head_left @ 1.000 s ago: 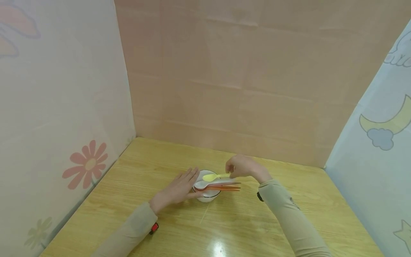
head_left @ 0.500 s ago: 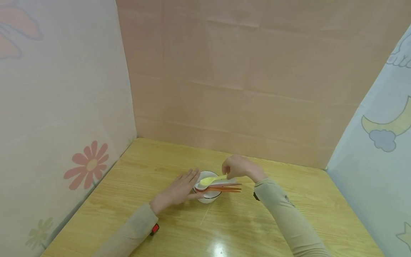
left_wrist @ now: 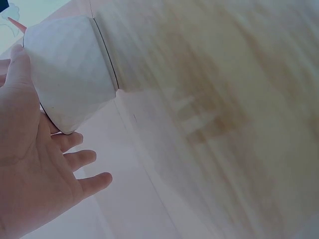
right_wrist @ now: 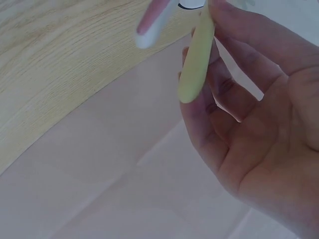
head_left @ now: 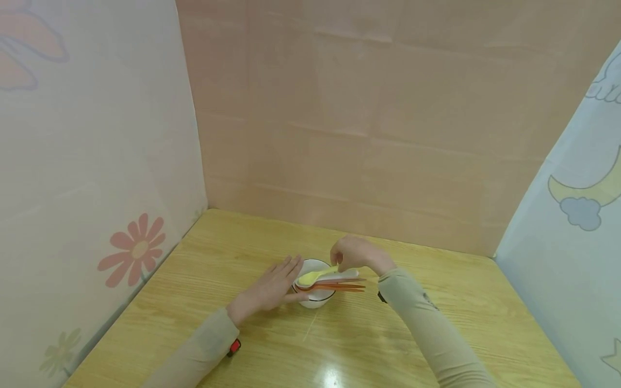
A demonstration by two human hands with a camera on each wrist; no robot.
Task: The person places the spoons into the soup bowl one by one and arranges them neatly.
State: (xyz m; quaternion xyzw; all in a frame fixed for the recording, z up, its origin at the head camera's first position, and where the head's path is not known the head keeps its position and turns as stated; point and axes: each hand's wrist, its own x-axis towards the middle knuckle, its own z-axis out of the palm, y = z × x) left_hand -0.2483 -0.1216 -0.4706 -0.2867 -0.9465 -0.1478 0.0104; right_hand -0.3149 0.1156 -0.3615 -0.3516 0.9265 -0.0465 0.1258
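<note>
A white bowl (head_left: 314, 304) with a dark rim stands on the table, with spoons lying across it. My left hand (head_left: 268, 285) rests against its left side, thumb and fingers spread. The left wrist view shows the bowl's ribbed wall (left_wrist: 70, 64) beside the thumb; the fingers reach out fairly straight. My right hand (head_left: 358, 252) pinches the handle of a yellow spoon (head_left: 308, 278), its head over the stacked spoons in the bowl. That handle (right_wrist: 196, 67) lies between thumb and fingers in the right wrist view. A white spoon (head_left: 351, 274) and several reddish-orange handles (head_left: 349, 288) stick out rightward.
The wooden table (head_left: 412, 345) meets a plain tan backdrop (head_left: 368, 134) behind the bowl. Pale printed cloths stand at both sides, one with a red flower (head_left: 138, 248), the other with a moon (head_left: 589, 188).
My right hand has moved left and slightly lower, bringing the yellow spoon's head down over the white spoon's head. The left hand stays at the bowl.
</note>
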